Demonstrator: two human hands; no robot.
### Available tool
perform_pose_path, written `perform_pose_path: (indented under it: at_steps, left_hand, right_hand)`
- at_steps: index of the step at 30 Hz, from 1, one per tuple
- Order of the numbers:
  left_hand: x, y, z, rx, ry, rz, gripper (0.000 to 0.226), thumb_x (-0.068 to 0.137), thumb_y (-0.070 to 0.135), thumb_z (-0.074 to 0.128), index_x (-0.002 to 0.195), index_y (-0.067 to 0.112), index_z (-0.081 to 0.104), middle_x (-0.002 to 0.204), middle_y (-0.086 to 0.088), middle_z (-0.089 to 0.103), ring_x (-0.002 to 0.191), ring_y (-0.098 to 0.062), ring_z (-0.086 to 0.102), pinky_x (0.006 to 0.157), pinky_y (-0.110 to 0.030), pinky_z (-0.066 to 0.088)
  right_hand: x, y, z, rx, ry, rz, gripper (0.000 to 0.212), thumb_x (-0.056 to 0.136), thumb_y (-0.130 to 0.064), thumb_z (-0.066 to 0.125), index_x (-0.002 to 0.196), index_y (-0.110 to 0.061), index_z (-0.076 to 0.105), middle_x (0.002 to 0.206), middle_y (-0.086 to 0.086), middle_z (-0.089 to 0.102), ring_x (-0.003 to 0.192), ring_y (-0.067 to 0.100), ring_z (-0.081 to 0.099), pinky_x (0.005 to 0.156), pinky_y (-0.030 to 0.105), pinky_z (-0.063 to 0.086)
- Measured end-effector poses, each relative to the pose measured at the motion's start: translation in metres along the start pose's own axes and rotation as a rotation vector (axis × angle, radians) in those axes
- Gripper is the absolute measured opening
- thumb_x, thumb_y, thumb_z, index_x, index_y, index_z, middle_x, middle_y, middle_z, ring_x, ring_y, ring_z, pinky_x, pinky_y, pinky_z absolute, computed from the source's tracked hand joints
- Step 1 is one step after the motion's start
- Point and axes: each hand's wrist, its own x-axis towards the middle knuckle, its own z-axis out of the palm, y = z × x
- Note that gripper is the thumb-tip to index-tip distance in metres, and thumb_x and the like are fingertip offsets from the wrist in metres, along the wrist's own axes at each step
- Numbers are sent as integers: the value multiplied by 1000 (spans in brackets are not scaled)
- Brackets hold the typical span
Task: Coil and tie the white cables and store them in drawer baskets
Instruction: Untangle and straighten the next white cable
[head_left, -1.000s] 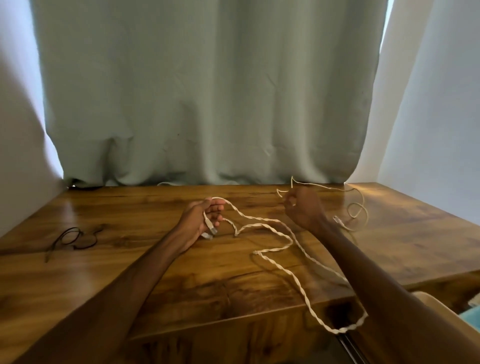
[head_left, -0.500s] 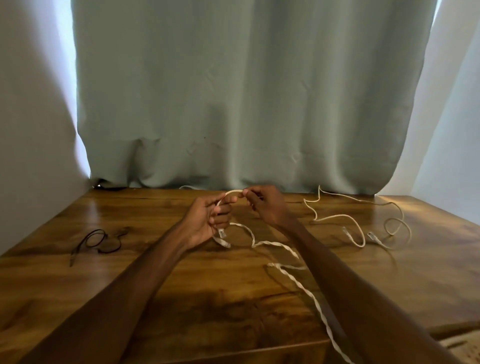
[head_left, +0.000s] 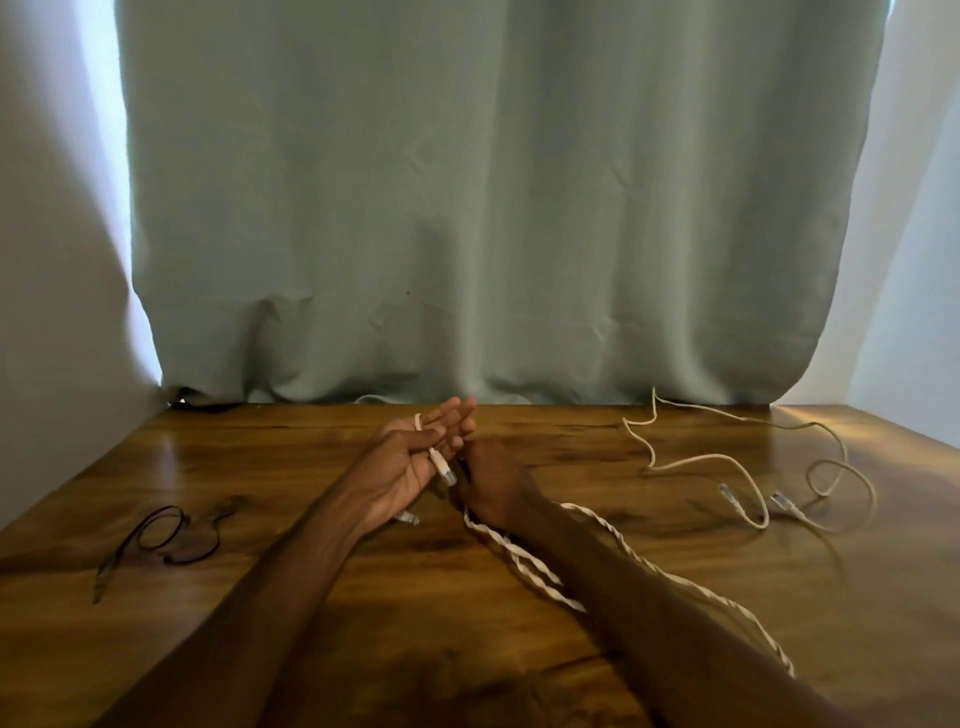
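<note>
Dim indoor shot, low contrast. Daylight leaks round both sides of a grey-green curtain (head_left: 493, 208), w/ bright, washed-out strips at its left and top-right edges. Soft glare patches on the glossy wooden surface (head_left: 311, 597) at back left and back right. Forearms v. dark, little detail; faint soft shadows under them. Left hand (head_left: 410, 462) and right hand (head_left: 498, 483) slightly blurred; twisted white cable (head_left: 519, 558) shows pale against dark wood. Whole pic soft, a bit smeary. Wide-angle lens bows the curtain's sides and stretches the corners.
</note>
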Motion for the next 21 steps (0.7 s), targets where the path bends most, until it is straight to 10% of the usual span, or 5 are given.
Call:
perform_pose_path:
  at_steps: [5,21]
  left_hand:
    - [19,-3,-1,-91,58,19,49,98,-19,29,146,-13,35,138,-27,61,111,-34,72,99,-33,54]
    - [32,-11,3,65,200,42,63,90,-27,19,149,-9,30,139,-33,55,128,-46,57,103,-42,53]
  right_hand:
    - [-7,-8,2,-91,42,-62,15,89,-15,61,78,-8,67,81,15,73,71,32,67,59,31,43]
    - [-8,-3,-17,5,-1,-123,20,96,-20,58,76,-21,63,70,-1,65,53,8,50,50,17,31]
